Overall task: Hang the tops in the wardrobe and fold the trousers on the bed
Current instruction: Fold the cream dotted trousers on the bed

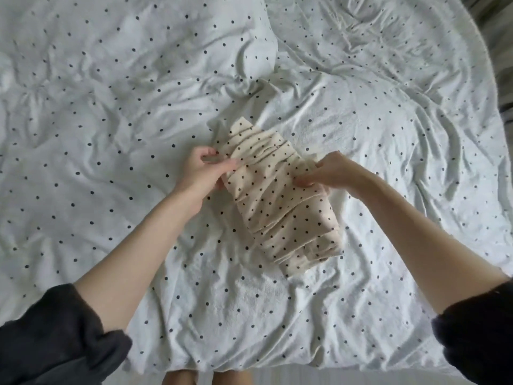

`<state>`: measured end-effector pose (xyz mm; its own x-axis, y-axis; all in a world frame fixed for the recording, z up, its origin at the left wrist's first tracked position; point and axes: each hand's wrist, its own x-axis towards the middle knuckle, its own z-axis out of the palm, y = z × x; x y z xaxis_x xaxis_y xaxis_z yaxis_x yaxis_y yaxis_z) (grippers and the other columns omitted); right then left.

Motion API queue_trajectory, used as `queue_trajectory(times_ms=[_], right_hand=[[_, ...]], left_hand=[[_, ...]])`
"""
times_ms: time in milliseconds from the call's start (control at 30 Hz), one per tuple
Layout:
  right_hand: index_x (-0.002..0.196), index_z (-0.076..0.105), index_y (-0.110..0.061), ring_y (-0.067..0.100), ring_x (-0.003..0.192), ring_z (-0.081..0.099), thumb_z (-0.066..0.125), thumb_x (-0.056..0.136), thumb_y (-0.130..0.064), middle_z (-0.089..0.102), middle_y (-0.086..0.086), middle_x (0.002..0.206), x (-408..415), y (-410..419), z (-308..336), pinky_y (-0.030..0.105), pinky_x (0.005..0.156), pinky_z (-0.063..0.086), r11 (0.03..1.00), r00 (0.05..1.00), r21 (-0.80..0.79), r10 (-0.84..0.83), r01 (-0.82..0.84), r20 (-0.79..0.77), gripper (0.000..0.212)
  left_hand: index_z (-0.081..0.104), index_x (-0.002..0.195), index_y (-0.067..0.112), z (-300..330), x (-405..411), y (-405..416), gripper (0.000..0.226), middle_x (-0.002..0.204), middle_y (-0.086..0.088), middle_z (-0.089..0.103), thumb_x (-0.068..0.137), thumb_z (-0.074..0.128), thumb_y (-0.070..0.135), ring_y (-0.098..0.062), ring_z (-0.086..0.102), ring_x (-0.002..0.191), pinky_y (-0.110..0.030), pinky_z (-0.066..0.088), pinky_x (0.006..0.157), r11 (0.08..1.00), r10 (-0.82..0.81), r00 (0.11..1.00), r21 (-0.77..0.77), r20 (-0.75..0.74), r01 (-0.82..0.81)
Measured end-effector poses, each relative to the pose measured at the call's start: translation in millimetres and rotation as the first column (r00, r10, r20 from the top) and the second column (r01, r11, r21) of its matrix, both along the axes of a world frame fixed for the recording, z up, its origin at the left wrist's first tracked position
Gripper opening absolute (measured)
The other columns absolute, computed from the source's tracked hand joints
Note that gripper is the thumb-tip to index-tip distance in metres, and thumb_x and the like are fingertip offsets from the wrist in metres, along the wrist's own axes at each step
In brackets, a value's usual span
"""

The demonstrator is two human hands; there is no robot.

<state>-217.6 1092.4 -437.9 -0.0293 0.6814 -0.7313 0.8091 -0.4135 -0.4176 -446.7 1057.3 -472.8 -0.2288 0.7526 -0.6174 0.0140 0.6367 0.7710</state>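
A pair of cream trousers with small dark dots (280, 207) lies folded into a narrow stack in the middle of the bed (111, 134). My left hand (204, 169) pinches the left edge of the stack's upper layer near its far end. On the opposite edge, my right hand (323, 170) grips the same layer with curled fingers. The far part of the fabric is slightly raised between both hands. The near end rests on the bed.
The bed is covered by a crumpled white duvet with dark dots. Its near edge runs along the bottom of the view (249, 365), with my feet (205, 377) just below. The bed's right edge (497, 112) borders a darker floor strip.
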Motion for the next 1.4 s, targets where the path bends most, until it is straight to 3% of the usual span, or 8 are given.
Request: queue_trajectory(times_ms=[100,233,367,633,700,833,1067,1400], right_hand=[[0.101,0.060,-0.007,0.021,0.085,0.059,0.053,0.092,-0.048,0.062,0.010,0.097,5,-29,-12,0.032,0.072,0.049,0.965,0.972,0.263,-0.073,0.012,0.223,0.043],[0.142,0.032,-0.012,0.027,0.135,0.031,0.051,0.091,-0.047,0.034,0.010,0.146,-28,-93,-22,0.043,0.111,0.029,0.780,0.946,0.616,-0.106,-0.112,0.306,0.065],[0.150,0.005,-0.008,0.025,0.146,-0.006,0.031,0.083,-0.070,-0.001,0.010,0.159,-73,-139,-49,0.042,0.118,-0.005,0.831,0.932,0.532,-0.051,-0.160,0.360,0.096],[0.146,-0.002,-0.003,0.030,0.143,-0.011,0.047,0.073,-0.077,-0.006,0.016,0.155,-96,-128,-99,0.056,0.114,-0.006,0.852,0.865,0.524,-0.269,0.009,0.423,0.116],[0.145,0.007,0.000,0.033,0.144,0.004,0.063,0.082,-0.045,0.008,0.020,0.155,-94,-126,-105,0.061,0.113,0.012,0.856,0.835,0.516,-0.254,-0.041,0.488,0.096],[0.140,0.038,0.002,0.038,0.138,0.028,0.057,0.080,-0.007,0.034,0.023,0.147,-88,-123,-110,0.067,0.101,0.030,0.791,0.811,0.603,-0.283,-0.105,0.513,0.064],[0.127,0.058,-0.006,0.037,0.127,0.047,0.041,0.084,-0.011,0.052,0.018,0.135,-75,-111,-99,0.063,0.095,0.040,0.751,0.807,0.656,-0.340,-0.076,0.484,0.046],[0.113,0.066,-0.005,0.037,0.115,0.056,0.046,0.083,-0.002,0.062,0.015,0.121,-19,-158,23,0.050,0.084,0.049,0.482,0.712,0.865,-0.559,-0.137,0.424,0.037]], left_hand=[[0.037,0.135,0.018,11,9,4,0.062,0.126,-0.002,0.049,0.083,0.069,0.022,-0.015,0.049,0.114,-0.032,0.040,0.099,0.870,-0.279,0.803,0.216,-0.526,0.444],[0.019,0.149,0.022,2,20,-15,0.083,0.157,-0.011,0.005,0.082,0.069,0.028,-0.021,0.008,0.143,-0.038,0.007,0.118,0.360,-0.470,0.259,0.085,-0.844,0.929],[-0.029,0.141,0.034,-13,13,5,0.112,0.147,-0.004,-0.039,0.077,0.059,0.060,-0.026,-0.033,0.137,-0.048,-0.011,0.116,0.136,-0.456,-0.210,-0.301,-0.865,0.944],[-0.043,0.133,0.030,-33,25,50,0.137,0.140,-0.011,-0.047,0.056,0.059,0.078,-0.035,-0.034,0.134,-0.060,-0.010,0.112,-0.274,-0.125,-0.575,-0.529,-0.809,0.803],[-0.029,0.142,0.031,-40,20,54,0.123,0.149,-0.016,-0.033,0.070,0.069,0.051,-0.038,-0.023,0.139,-0.062,-0.004,0.112,-0.332,-0.086,-0.526,-0.473,-0.846,0.816],[0.011,0.150,0.031,-46,13,57,0.090,0.154,-0.022,0.006,0.072,0.025,-0.011,-0.044,0.007,0.141,-0.067,0.020,0.106,-0.356,-0.073,-0.348,-0.302,-0.935,0.885],[0.062,0.125,0.017,-59,32,50,0.057,0.124,-0.032,0.055,0.095,0.017,-0.003,-0.051,0.051,0.115,-0.063,0.051,0.076,-0.285,-0.036,-0.086,-0.072,-0.996,0.956],[0.041,0.128,0.023,57,96,20,0.051,0.113,-0.031,0.060,0.088,0.031,-0.008,-0.047,0.059,0.103,-0.054,0.055,0.078,-0.409,-0.063,0.250,0.254,-0.966,0.877]])
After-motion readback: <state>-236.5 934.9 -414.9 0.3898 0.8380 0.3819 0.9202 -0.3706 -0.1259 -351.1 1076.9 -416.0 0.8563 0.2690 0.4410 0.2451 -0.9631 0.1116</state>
